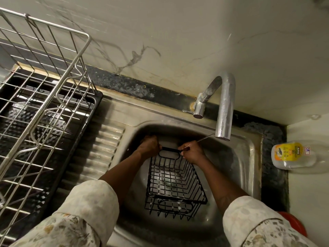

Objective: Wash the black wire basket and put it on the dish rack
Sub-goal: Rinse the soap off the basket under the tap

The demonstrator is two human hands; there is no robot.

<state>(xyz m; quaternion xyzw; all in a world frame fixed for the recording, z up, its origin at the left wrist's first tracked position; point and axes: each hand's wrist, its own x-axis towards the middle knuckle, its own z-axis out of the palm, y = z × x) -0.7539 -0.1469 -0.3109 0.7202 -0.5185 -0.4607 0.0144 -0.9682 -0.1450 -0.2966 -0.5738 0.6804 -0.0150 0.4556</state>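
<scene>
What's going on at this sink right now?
A person is holding a black wire basket down in the steel sink, left hand and right hand gripping its far rim, below the tap. The dish rack on the left does not hold it yet; a bottle sits at right.

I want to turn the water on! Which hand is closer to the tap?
Right. The right hand grips the basket handle close by the tap spout; the left hand grips it farther left.

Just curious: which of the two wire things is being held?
The black wire basket in the sink: left hand and right hand grip it; the silver dish rack stands untouched.
</scene>
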